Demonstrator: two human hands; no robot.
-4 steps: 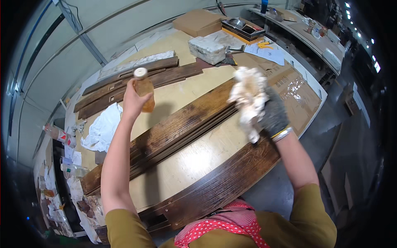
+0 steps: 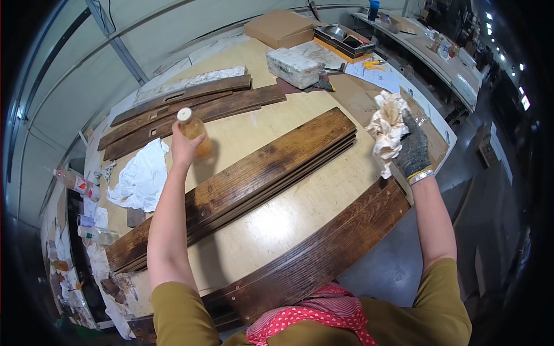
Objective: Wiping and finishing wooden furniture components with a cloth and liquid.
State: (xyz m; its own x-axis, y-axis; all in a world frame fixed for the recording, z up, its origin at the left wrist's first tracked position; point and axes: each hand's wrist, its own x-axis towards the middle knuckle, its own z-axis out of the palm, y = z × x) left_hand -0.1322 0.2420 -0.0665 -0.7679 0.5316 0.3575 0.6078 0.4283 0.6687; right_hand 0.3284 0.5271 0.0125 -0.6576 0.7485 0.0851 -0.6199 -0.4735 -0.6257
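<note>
My bare left hand (image 2: 183,149) is wrapped round a clear bottle (image 2: 198,131) of amber liquid with a whitish cap. The bottle is upright, above or on the table left of centre; whether it touches the wood is hard to tell. A dark grey work glove covers my right hand (image 2: 416,151), which grips a crumpled, brown-stained white rag (image 2: 388,126) over the table's right side. Between the hands runs a stack of dark-stained wooden boards (image 2: 259,164), its top board blotchy and shiny. A curved dark board (image 2: 323,254) lies along the near edge, just in front of me.
More brown slats (image 2: 202,112) lie at the far left, near a white cloth (image 2: 141,176). Farther back sit a white-smeared block (image 2: 294,68), a cardboard box (image 2: 280,29) and a tray (image 2: 344,41). Plastic bottles (image 2: 98,235) stand at the left edge.
My right hand has moved right with the rag, away from the end of the board stack. My left hand and the bottle have come slightly lower and left.
</note>
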